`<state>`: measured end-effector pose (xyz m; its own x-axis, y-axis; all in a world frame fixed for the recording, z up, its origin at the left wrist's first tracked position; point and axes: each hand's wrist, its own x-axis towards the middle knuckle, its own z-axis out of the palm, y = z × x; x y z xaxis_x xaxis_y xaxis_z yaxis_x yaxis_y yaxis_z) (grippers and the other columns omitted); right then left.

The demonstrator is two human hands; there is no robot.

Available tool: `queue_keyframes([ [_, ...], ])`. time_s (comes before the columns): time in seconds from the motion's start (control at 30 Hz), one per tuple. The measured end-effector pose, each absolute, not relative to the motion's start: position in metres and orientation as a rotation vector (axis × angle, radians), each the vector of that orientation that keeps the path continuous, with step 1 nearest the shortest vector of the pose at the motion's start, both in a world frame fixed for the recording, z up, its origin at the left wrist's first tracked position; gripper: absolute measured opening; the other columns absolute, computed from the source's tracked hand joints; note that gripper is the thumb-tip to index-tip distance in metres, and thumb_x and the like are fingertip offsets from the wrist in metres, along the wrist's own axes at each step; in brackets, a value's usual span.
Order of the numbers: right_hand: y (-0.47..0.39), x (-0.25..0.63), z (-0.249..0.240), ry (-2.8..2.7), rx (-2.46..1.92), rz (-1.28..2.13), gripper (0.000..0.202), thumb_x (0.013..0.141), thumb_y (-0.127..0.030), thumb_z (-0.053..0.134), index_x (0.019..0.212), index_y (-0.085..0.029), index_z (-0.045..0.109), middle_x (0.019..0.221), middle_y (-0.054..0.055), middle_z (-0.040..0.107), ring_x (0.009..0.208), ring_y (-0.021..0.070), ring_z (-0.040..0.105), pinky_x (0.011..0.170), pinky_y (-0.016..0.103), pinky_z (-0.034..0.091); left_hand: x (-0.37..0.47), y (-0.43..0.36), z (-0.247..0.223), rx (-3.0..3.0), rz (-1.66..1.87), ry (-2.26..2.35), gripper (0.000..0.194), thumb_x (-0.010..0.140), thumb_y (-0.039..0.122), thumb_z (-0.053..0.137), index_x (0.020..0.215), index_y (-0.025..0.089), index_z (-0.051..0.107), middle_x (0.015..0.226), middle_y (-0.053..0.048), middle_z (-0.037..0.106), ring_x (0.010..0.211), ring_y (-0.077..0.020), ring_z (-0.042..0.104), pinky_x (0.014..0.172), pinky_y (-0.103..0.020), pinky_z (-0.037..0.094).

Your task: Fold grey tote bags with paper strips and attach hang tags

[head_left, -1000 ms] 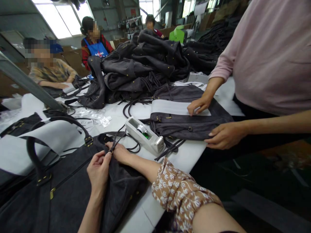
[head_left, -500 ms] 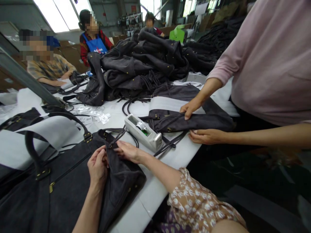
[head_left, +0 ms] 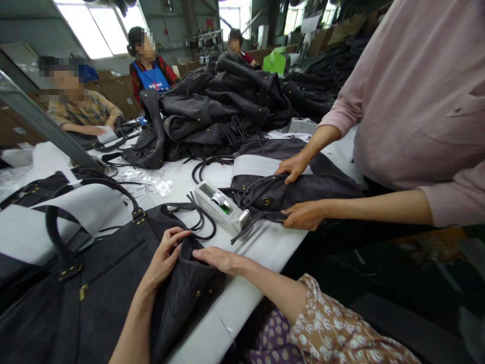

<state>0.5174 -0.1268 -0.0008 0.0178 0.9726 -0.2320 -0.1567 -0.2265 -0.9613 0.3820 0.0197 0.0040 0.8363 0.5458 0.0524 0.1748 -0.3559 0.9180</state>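
A large dark grey bag (head_left: 109,283) with rounded handles and brass fittings lies on the white table at the lower left. My left hand (head_left: 165,256) is closed on the top edge of its right end, fingertips near a cord. Pinching the same end fold from the right is my right hand (head_left: 215,257), thumb and fingers together on the fabric. Thin dark cords (head_left: 202,222) lie loose just beyond my fingers. A white tape dispenser (head_left: 222,206) stands past them.
At the right, a person in a pink top (head_left: 420,101) handles another dark bag (head_left: 318,188) and its straps. A high pile of dark bags (head_left: 223,96) fills the table's far side. Three people are farther back. A metal post (head_left: 49,121) slants at the left.
Both my hands have shifted slightly right along the bag's end; the cord that was between them now lies beyond. The co-worker's lower hand has moved left and holds straps.
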Motion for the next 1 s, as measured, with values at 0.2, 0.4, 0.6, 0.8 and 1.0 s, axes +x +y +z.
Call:
queue_keyframes([
  [0.2,-0.164,0.513,0.02,-1.158,-1.372,1.17,0.07,0.087,-0.07,0.024,0.095,-0.015,0.067,0.084,0.002,0.064,0.084,0.0167,0.057,0.077,0.026,0.043,0.387,0.028,-0.001,2.078,0.332,0.54,0.034,0.088,0.042,0.047,0.115,0.028,0.061,0.111,-0.005,0.045,0.107,-0.0192,0.047,0.091,-0.033,0.04],
  [0.4,-0.179,0.486,0.004,-1.324,-1.58,0.848,0.029,0.088,-0.043,0.05,0.085,-0.017,0.06,0.074,-0.002,0.059,0.07,0.0125,0.054,0.063,0.021,0.038,0.394,0.025,-0.016,2.222,0.314,0.562,0.042,0.089,0.041,0.042,0.127,0.029,0.052,0.104,-0.004,0.042,0.102,-0.018,0.046,0.1,-0.038,0.036],
  [0.6,-0.185,0.5,0.023,-1.521,-1.629,0.87,0.022,0.082,-0.028,0.054,0.103,-0.02,0.056,0.082,0.001,0.064,0.075,0.0166,0.06,0.068,0.024,0.043,0.396,0.022,-0.026,2.36,0.352,0.613,0.043,0.088,0.042,0.043,0.128,0.028,0.051,0.105,-0.005,0.044,0.102,-0.0207,0.046,0.098,-0.043,0.038],
  [0.8,-0.178,0.509,0.035,-1.267,-1.51,1.001,0.059,0.07,-0.011,0.056,0.126,-0.023,0.04,0.091,-0.001,0.065,0.077,0.0147,0.061,0.069,0.024,0.046,0.394,0.014,-0.022,2.316,0.475,0.677,0.047,0.086,0.043,0.047,0.127,0.021,0.043,0.111,-0.008,0.049,0.105,-0.0229,0.048,0.096,-0.046,0.039],
  [1.0,-0.166,0.508,0.029,-1.432,-1.697,0.953,0.099,0.067,-0.009,0.059,0.147,-0.021,0.001,0.09,0.001,0.064,0.079,0.0182,0.061,0.072,0.028,0.046,0.388,0.011,-0.019,2.351,0.34,0.633,0.04,0.09,0.044,0.036,0.122,0.023,0.047,0.123,-0.009,0.046,0.114,-0.0239,0.045,0.097,-0.048,0.037],
])
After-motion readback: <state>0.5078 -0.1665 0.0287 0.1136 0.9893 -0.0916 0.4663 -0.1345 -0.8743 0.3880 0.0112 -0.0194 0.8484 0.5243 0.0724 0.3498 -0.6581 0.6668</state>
